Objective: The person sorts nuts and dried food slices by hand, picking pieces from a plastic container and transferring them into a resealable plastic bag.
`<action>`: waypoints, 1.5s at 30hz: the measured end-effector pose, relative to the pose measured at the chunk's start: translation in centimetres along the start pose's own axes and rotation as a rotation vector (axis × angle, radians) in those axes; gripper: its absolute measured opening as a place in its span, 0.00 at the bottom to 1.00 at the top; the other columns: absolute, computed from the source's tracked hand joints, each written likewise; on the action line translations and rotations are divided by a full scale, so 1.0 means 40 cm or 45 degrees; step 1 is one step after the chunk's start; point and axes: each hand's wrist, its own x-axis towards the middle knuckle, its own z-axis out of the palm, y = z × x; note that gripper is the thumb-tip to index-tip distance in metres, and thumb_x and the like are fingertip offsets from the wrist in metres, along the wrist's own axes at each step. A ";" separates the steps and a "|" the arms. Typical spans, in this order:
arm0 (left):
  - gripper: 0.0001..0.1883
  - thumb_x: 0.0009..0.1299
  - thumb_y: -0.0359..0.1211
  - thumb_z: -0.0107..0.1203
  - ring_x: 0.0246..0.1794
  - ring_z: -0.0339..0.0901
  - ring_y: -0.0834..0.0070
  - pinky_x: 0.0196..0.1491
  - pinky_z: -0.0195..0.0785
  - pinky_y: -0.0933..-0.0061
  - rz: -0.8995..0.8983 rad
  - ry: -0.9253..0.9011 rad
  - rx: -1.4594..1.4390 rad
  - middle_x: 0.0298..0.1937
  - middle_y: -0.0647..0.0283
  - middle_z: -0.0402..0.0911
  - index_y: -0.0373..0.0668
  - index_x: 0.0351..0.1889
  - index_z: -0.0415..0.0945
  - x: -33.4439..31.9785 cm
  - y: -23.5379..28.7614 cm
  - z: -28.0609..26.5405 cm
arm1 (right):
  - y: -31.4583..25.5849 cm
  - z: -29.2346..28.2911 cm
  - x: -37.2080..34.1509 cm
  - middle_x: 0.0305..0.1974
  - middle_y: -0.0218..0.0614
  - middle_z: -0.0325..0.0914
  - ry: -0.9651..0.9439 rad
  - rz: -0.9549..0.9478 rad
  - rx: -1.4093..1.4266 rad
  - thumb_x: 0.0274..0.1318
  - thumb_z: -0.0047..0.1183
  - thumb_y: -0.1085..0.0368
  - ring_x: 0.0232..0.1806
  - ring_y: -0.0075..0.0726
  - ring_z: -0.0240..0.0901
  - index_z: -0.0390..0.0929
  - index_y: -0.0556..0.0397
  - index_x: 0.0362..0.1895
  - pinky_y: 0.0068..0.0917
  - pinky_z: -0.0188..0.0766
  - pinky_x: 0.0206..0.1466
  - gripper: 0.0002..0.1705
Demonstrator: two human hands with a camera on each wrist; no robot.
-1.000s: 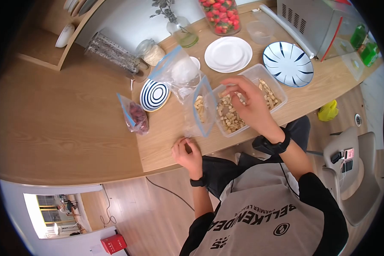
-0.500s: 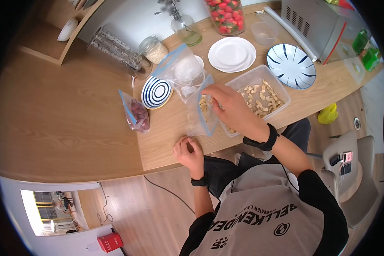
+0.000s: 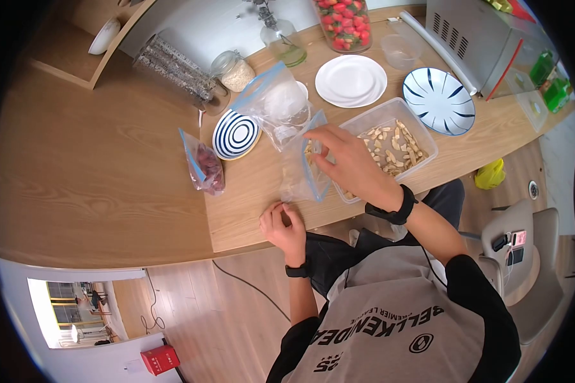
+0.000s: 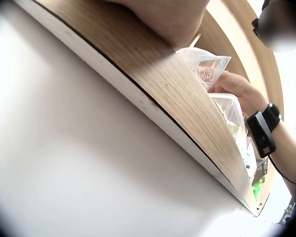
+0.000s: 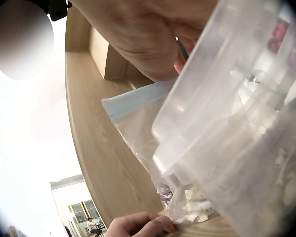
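- A light wood table [image 3: 243, 214] ran across the middle of the head frame.
- A clear rectangular plastic container [image 3: 377, 113] sat right of the frame's centre, holding pieces on its base.
- A white plate with dark blue streaks [image 3: 438, 102] lay at the upper right, just beside the container.
- Round white plates [image 3: 350, 80] lay stacked at the upper centre.
- A clear tub of red strawberries [image 3: 344, 27] stood at the top centre.
- A clear plastic bag with a blue zip edge [image 3: 294, 177] was near the centre, beside the container's left side, with pale pieces inside.
- The right hand [image 3: 351, 163] hung palm down over the bag's opening and the container's left part, fingers bent in a narrow curve; whether they held a piece could not be told.
- A zip bag of dark red contents [image 3: 206, 171] lay left of centre.
- The left hand [image 3: 283, 226] rested at the table's near edge, below centre, loosely curled and holding nothing visible.
- Small, pale, elongated pieces [image 3: 390, 150] lay scattered in the container.
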 end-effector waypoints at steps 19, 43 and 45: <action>0.03 0.71 0.27 0.60 0.47 0.79 0.52 0.51 0.72 0.55 -0.064 0.033 -0.045 0.45 0.54 0.85 0.36 0.38 0.82 0.002 0.007 0.002 | 0.220 -0.367 0.007 0.46 0.49 0.86 -0.818 0.297 -0.684 0.59 0.57 0.72 0.48 0.58 0.84 0.83 0.60 0.56 0.42 0.80 0.53 0.19; 0.05 0.71 0.29 0.61 0.47 0.78 0.54 0.50 0.70 0.55 -0.055 0.077 -0.006 0.44 0.58 0.85 0.38 0.38 0.83 -0.004 -0.011 0.005 | 0.237 -0.350 0.038 0.47 0.54 0.80 -1.418 0.041 -1.148 0.58 0.54 0.74 0.54 0.62 0.77 0.83 0.59 0.46 0.49 0.76 0.56 0.12; 0.03 0.71 0.27 0.61 0.46 0.79 0.53 0.50 0.72 0.55 -0.033 0.069 0.001 0.44 0.56 0.85 0.37 0.38 0.82 0.000 -0.004 -0.002 | 0.230 -0.349 0.042 0.44 0.54 0.80 -1.410 0.042 -1.160 0.58 0.55 0.74 0.51 0.63 0.78 0.83 0.60 0.43 0.49 0.77 0.55 0.09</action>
